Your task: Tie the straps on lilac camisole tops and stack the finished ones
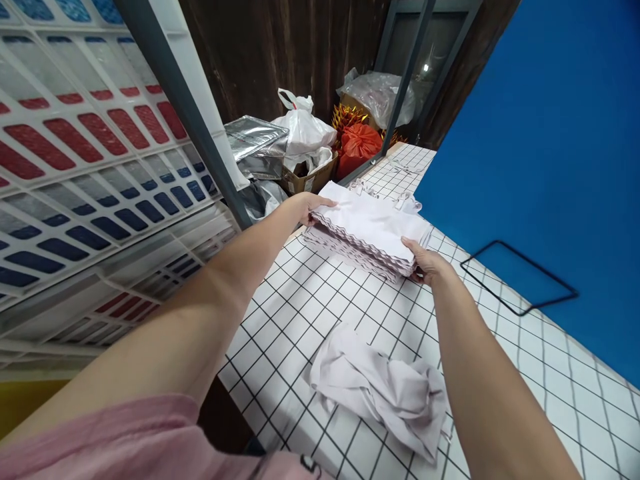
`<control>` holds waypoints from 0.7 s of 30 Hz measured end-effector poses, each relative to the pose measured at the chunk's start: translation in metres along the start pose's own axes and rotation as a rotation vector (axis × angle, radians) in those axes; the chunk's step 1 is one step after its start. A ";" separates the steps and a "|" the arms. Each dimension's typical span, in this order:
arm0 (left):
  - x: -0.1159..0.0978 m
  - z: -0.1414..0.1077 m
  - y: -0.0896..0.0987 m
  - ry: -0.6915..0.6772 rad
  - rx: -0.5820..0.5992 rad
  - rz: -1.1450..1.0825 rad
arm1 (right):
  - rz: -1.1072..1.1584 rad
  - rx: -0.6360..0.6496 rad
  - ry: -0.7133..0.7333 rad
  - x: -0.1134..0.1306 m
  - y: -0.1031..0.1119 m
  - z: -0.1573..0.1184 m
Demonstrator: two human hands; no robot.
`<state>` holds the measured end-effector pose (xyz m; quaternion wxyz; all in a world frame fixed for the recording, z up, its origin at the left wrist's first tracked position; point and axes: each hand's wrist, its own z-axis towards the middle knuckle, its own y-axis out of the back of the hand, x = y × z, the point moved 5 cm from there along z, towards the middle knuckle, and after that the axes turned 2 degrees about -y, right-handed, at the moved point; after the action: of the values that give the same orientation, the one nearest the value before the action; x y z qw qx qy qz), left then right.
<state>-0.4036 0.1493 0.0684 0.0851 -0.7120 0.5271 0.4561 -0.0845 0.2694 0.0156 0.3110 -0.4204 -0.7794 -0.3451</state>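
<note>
A stack of pale, wavy-edged fabric pieces lies on the far part of the grid-patterned table. My left hand grips the stack's left end, thumb on top and fingers at its edge. At the right front corner my right hand holds it the same way, its fingers partly hidden. Small loops of strap stick out along the stack's back edge. Nearer to me, a crumpled pale cloth lies on the table between my forearms, touched by neither hand.
White crates with red and blue contents rise at the left beside a grey metal post. Behind are bags and a cardboard box. A blue panel borders the table's right side, with a thin black frame there.
</note>
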 end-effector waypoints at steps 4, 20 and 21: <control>0.002 -0.003 -0.001 0.032 -0.019 -0.055 | 0.005 -0.003 0.001 0.000 0.000 0.001; -0.007 -0.033 -0.009 -0.179 -0.037 -0.475 | 0.003 0.015 0.003 0.001 0.001 -0.004; -0.003 -0.036 -0.007 -0.180 -0.042 -0.488 | -0.007 0.013 0.008 0.001 0.001 -0.005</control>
<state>-0.3773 0.1326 0.0891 0.2243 -0.7761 0.3203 0.4947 -0.0835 0.2663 0.0192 0.3156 -0.4142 -0.7820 -0.3426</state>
